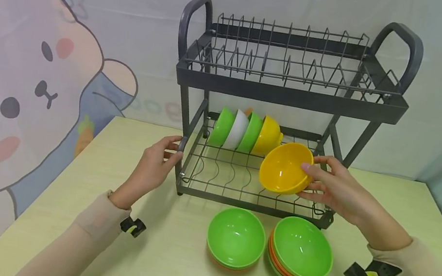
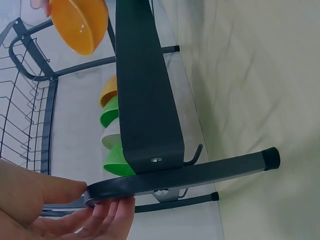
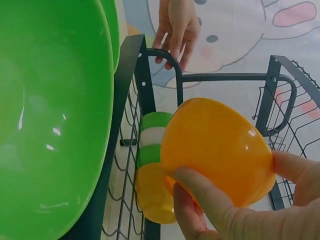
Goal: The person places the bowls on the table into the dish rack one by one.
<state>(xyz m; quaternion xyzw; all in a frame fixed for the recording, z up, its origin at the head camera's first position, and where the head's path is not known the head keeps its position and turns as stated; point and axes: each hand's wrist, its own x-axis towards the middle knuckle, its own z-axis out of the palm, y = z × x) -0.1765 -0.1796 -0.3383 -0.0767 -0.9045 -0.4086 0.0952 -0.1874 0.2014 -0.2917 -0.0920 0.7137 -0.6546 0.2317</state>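
Note:
My right hand (image 1: 338, 190) pinches a yellow bowl (image 1: 284, 169) by its right side, thumb at the rim and fingers behind. The bowl is tilted, its inside facing the head camera, in front of the lower shelf of a dark two-tier dish rack (image 1: 290, 97). My left hand (image 1: 151, 165) grips the rack's left side frame, thumb on one side and fingers on the other in the left wrist view. On the lower shelf a green bowl (image 1: 220, 128), a white bowl (image 1: 236, 131), another green bowl (image 1: 251, 133) and a yellow bowl (image 1: 268, 137) stand on edge in a row.
Before the rack, two stacks stand on the pale table (image 1: 164, 256). The left stack has a green bowl (image 1: 236, 237) on top; the right stack has a green bowl (image 1: 302, 247) above orange ones (image 1: 276, 263). A cartoon-printed cloth (image 1: 154, 37) hangs behind.

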